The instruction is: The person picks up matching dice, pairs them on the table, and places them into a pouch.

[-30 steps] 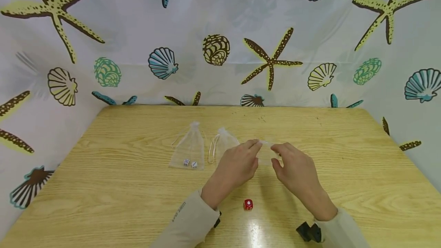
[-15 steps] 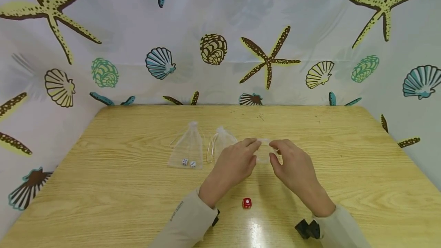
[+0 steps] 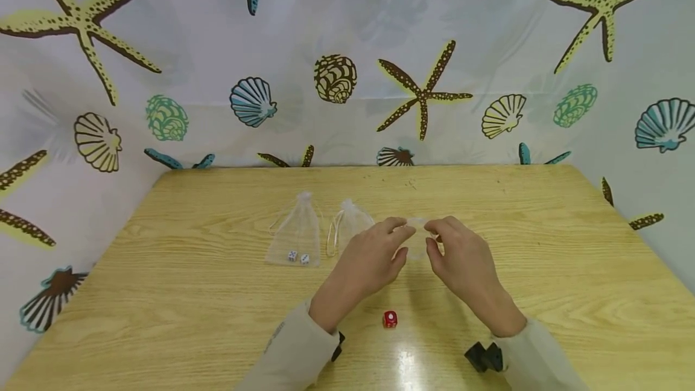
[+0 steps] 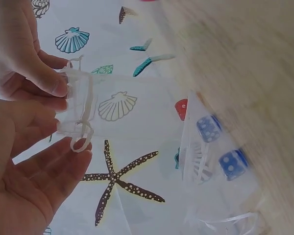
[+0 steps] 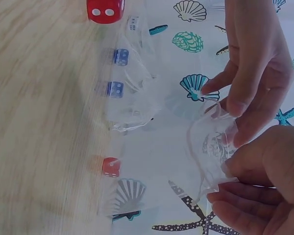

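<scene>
Both hands grip the mouth of a sheer white drawstring pouch (image 3: 417, 247), which hangs upright over the table. My left hand (image 3: 373, 255) pinches its left edge, and my right hand (image 3: 466, 261) pinches the right one. A cord loop (image 4: 82, 139) dangles near the left fingertips. Inside, at the bottom, a red die (image 5: 111, 167) shows through the mesh. Beside it lies a second pouch (image 3: 352, 222) with blue dice (image 4: 232, 165), partly hidden by my left hand in the head view. On the table nearer me sits another red die (image 3: 390, 319).
Farther left, a third sheer pouch (image 3: 304, 228) lies flat with two white dice (image 3: 292, 256) in it. The wood-grain table (image 3: 163, 312) meets a white cloth (image 3: 206, 47) with shell and starfish prints at the back and sides.
Both hands stay at the pouch's mouth, with only small shifts of the fingers. The head view has moved slightly; the dice and the other pouches lie as before.
</scene>
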A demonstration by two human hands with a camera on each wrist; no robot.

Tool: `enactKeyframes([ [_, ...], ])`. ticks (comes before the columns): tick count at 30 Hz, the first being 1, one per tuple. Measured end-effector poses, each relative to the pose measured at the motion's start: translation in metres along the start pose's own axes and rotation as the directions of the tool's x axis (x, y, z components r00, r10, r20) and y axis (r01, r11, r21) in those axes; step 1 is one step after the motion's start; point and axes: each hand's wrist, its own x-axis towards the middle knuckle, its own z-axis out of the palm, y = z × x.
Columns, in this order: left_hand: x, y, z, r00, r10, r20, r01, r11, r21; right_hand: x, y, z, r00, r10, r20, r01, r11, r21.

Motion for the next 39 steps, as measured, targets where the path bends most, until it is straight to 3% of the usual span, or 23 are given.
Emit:
enactKeyframes([
  [7, -0.013, -0.002, -0.009, 0.995, 0.041, -0.086, -0.043, 0.999, -0.023, 0.001, -0.002, -0.001, 1.0, -0.002, 0.005, 0.002, 1.0, 0.014],
  [17, -0.028, -0.007, -0.011, 0.997, 0.027, -0.075, -0.034, 0.996, -0.082, 0.0, -0.002, -0.001, 1.0, 0.013, 0.028, -0.013, 1.0, 0.017],
  [32, -0.021, -0.008, 0.004, 0.996, -0.003, -0.087, -0.004, 0.997, -0.08, -0.002, -0.008, 0.0, 1.0, 0.001, 0.031, -0.003, 0.999, 0.044],
  [39, -0.019, -0.008, 0.008, 0.996, 0.015, -0.083, -0.019, 0.999, -0.051, -0.002, -0.008, -0.002, 0.999, 0.002, 0.051, -0.004, 0.999, 0.041],
])
